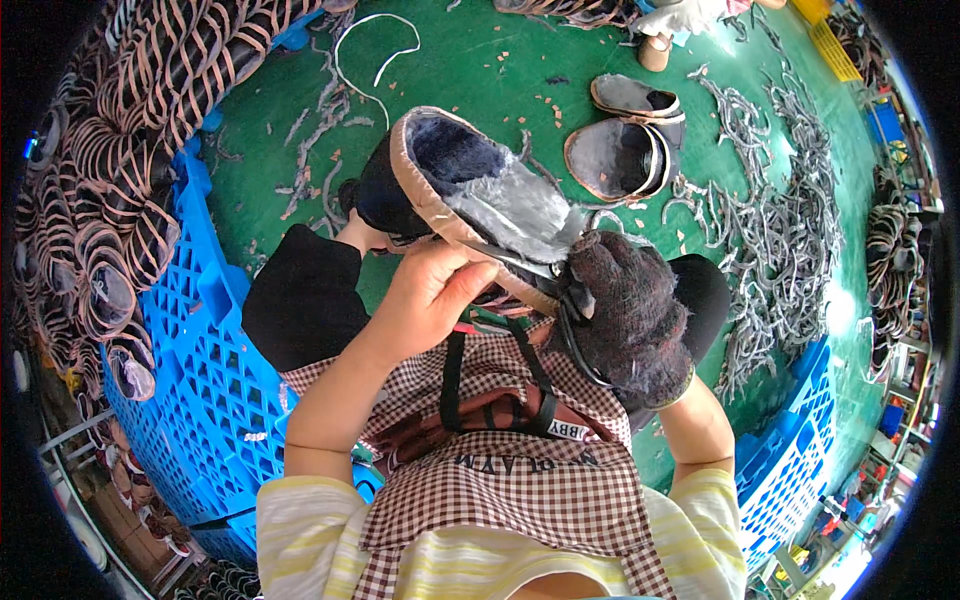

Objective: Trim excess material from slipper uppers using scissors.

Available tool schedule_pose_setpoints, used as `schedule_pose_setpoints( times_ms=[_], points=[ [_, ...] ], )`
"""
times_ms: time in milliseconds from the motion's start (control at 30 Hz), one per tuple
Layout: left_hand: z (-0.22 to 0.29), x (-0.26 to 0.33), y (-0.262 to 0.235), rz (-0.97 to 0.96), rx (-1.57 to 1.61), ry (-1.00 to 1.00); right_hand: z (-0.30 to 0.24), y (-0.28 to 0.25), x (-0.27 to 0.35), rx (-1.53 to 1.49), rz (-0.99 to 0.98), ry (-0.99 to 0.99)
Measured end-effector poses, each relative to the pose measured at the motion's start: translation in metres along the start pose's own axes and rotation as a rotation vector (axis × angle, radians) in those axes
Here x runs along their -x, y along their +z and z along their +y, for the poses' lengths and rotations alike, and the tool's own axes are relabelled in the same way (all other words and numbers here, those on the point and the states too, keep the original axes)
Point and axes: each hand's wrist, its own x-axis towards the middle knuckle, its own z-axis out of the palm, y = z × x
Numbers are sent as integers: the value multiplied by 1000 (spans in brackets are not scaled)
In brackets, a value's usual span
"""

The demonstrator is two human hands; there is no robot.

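In front of my lap is a black shoe point(500, 205) with a tan edge band and grey and dark fluffy lining, its opening tilted up. My bare left hand point(425, 298) pinches its near rim, thumb pressed on the edge. A dark knitted work glove covers my right hand point(628, 305), which is closed around a pair of scissors point(583, 350). The scissor blades lie against the fluffy lining at the shoe's near right edge. Whether the blades are apart is hard to make out.
Two similar shoes point(612, 160) lie on the green floor ahead. Piles of grey trimmings point(775, 240) spread at right. Large stacks of shoes point(110, 180) rise at left beside a blue plastic pallet point(200, 330). Another blue pallet point(800, 440) is at right. A white cord point(345, 50) lies ahead.
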Motion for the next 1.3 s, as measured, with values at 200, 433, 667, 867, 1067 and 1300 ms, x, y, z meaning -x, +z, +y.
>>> schedule_pose_setpoints(
  times_ms=[200,433,667,867,1067,1300],
  points=[
    [6,2,-1,-58,-4,-41,-5,-12,4,-38,-114,52],
    [3,4,3,-90,-83,66,-5,-23,-4,-148,-275,94],
    [5,6,5,-124,44,-44,19,-34,-18,110,45,-103],
    [1,4,8,-180,-64,12,13,-43,-33,329,-3,-345],
    [-4,11,0,-192,77,-55,78,-9,-24,-294,-58,378],
    [-61,8,-48,-302,35,-520,113,34,-5,-589,128,243]
  ],
)
